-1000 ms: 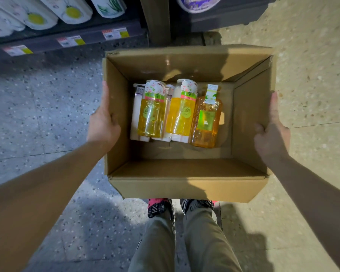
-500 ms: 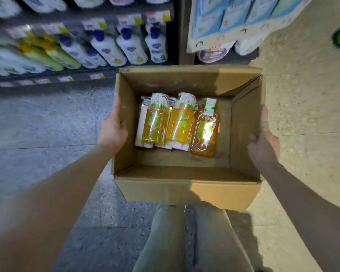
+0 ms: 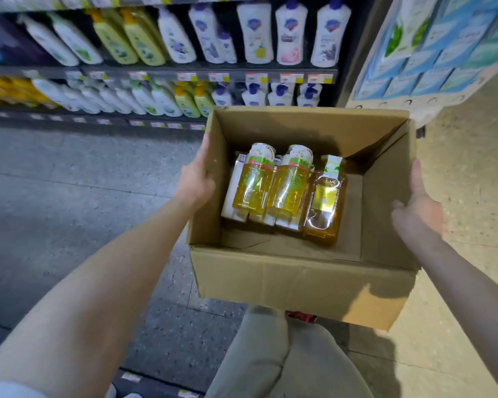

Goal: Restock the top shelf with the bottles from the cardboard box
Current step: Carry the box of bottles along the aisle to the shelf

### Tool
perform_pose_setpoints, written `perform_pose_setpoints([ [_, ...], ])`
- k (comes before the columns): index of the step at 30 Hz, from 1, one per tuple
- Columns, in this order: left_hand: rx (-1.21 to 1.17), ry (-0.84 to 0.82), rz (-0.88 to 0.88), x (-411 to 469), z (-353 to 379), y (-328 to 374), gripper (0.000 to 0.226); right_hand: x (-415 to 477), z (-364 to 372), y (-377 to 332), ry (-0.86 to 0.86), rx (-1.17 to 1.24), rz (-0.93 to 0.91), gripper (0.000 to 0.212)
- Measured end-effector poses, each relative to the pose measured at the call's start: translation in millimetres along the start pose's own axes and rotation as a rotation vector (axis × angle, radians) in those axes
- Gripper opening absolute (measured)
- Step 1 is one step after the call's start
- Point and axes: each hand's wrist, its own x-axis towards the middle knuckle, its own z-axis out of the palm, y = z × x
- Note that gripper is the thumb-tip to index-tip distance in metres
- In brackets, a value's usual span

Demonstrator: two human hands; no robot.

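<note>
Gripping the cardboard box [image 3: 299, 282] at nine o'clock, the left hand [image 3: 197, 179] was clasped on its wall, fingers hidden behind it. The box had been lifted from floor level towards the shelves [image 3: 184, 70], so unloading could soon begin. The bottles [image 3: 285, 191] lay inside, centre-left. At three o'clock the right hand [image 3: 417, 209] was pressed on the opposite wall, fingertips hidden. The top shelf was cut off.
</note>
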Motion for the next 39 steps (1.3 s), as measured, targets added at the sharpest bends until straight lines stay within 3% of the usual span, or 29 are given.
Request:
perform_pose_setpoints([
  [8,-0.024,0.089,-0.063,-68,-77,-90,0.096,-85,23,-57,-0.066,0.005,-0.14,0.089],
  [16,-0.078,0.072,-0.093,-63,-150,-216,0.094,-166,100,-141,-0.058,-0.056,-0.268,0.093],
  [26,-0.078,0.068,-0.054,21,-284,-393,0.096,-282,212,-309,-0.019,0.015,-0.296,0.081],
  [39,-0.066,0.101,-0.141,151,-433,-569,0.096,-311,375,-538,-0.1,0.034,-0.253,0.09],
])
